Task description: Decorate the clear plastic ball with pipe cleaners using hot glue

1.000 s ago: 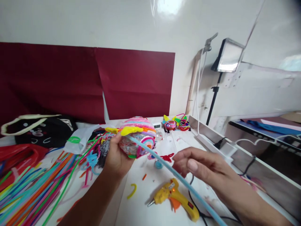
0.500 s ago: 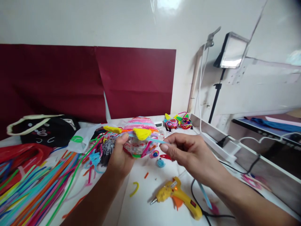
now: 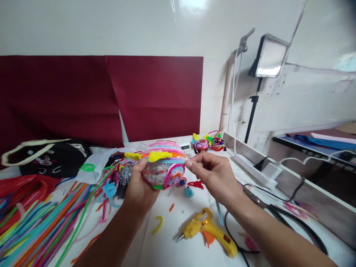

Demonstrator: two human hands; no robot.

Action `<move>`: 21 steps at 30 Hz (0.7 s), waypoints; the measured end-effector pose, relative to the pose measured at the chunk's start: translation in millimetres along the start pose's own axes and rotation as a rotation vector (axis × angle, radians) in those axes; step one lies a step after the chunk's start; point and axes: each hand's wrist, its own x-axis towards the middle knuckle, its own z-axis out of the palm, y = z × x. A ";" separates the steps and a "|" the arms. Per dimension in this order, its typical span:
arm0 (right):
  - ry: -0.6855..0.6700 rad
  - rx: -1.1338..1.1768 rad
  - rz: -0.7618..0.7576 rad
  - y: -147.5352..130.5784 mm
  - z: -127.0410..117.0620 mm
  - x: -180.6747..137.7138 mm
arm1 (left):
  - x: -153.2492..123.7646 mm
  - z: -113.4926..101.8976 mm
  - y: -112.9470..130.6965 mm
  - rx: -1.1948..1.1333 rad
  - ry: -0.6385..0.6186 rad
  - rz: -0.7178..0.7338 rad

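My left hand [image 3: 141, 189] is closed around a rounded craft figure [image 3: 157, 174], a clear plastic body partly covered in pink, orange and purple pipe cleaners. Two yellow ear-like pieces [image 3: 160, 156] stick out from it. Thumb and forefinger of my right hand [image 3: 214, 174] pinch a light blue pipe cleaner [image 3: 174, 161] at the figure's right side, where it runs along under the ear. A loose blue end [image 3: 219, 213] hangs below that hand. Beneath the figure lie a small blue coil [image 3: 188, 191] and a red piece [image 3: 196, 184].
A yellow glue gun [image 3: 207, 231] with a glowing light lies in front. Many coloured pipe cleaners [image 3: 52, 222] spread at left. Scissors [image 3: 258, 200] lie beside my right forearm. A power strip [image 3: 257, 172] and two finished-looking masks [image 3: 208, 142] stand farther back.
My right hand has drawn in against the figure's side, and the blue pipe cleaner now lies closer along it. The figure has turned slightly, showing more of its coiled side. Scissors have come into sight.
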 end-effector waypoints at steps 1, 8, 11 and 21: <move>0.006 0.027 0.006 1.1 1.1 0.8 | 0.1 0.0 0.1 0.001 0.007 -0.006; 0.010 0.189 0.113 -2.4 7.9 4.8 | 1.5 2.8 1.7 -0.020 -0.003 -0.033; 0.000 0.241 0.150 -5.5 10.0 6.6 | 0.3 7.3 4.5 -0.032 0.009 -0.063; 0.037 0.162 0.024 -10.0 14.0 2.9 | -5.2 10.6 6.9 -0.023 0.001 -0.060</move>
